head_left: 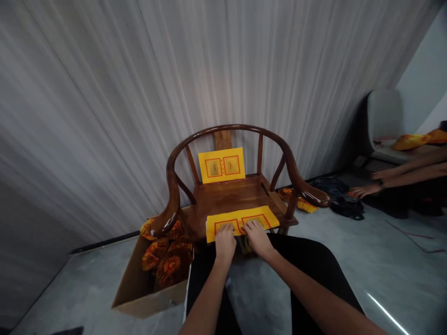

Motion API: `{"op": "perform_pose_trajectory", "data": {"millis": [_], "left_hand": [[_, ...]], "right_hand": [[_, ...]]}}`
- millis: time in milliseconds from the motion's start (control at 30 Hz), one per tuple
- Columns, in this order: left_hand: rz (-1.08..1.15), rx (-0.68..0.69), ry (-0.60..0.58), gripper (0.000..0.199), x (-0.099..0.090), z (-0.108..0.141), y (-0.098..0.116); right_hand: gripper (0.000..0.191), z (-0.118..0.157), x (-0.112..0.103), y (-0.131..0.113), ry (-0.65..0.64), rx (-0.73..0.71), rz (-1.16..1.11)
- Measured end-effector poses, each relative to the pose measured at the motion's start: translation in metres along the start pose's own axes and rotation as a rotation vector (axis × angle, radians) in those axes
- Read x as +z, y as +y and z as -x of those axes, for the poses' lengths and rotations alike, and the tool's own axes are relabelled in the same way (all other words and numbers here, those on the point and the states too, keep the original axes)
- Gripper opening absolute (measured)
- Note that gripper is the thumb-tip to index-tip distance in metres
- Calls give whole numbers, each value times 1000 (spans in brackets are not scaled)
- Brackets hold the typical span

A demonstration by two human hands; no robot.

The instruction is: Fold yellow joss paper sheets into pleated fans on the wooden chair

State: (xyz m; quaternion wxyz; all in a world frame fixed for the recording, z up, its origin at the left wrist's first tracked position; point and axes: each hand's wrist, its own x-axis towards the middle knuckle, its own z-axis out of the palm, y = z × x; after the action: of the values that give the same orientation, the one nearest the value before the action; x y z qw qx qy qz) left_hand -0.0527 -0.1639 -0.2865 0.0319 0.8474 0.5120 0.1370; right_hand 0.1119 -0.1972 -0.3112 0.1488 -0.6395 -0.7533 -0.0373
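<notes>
A yellow paper sheet with red printed frames (213,229) lies across the front of a wooden armchair's seat (223,197). My left hand (226,237) grips its near edge, fingers curled and thumb hidden. Just to the right, my right hand (257,236) holds the same edge, its fingers bent over the print. White layers show at the sheet's left side, so it may be a stack or a fold. Against the chair's backrest leans another yellow sheet (222,178) with two red-framed squares. A thin dark stick-like item (265,189) rests on the seat's right side.
An open cardboard box (148,302) with several orange-red pleated paper flowers (169,267) stands left of the chair. More pleated paper (306,205) lies on the floor at right. Another person's hands (366,190) reach near a dark bag (337,197). A pale chair (386,114) stands behind.
</notes>
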Motion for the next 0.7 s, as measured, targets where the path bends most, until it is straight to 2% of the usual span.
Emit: {"op": "perform_pose_trajectory", "data": {"millis": [133, 233, 333, 400, 533, 700], "left_hand": [[-59, 42, -12, 36, -46, -23, -2], [-99, 65, -27, 28, -84, -56, -8], [-135, 88, -86, 25, -107, -90, -14], [-156, 104, -160, 23, -109, -107, -18], [-183, 108, -287, 31, -92, -117, -29], [-162, 127, -276, 32, -74, -117, -43]], "right_hand": [[23, -23, -52, 26, -29, -74, -17], [19, -54, -95, 51, -37, -119, -45], [17, -84, -120, 68, -83, -141, -60], [18, -97, -122, 72, -129, -141, -54], [17, -101, -105, 74, -202, -115, -28], [30, -90, -92, 93, -220, -39, -63]]}}
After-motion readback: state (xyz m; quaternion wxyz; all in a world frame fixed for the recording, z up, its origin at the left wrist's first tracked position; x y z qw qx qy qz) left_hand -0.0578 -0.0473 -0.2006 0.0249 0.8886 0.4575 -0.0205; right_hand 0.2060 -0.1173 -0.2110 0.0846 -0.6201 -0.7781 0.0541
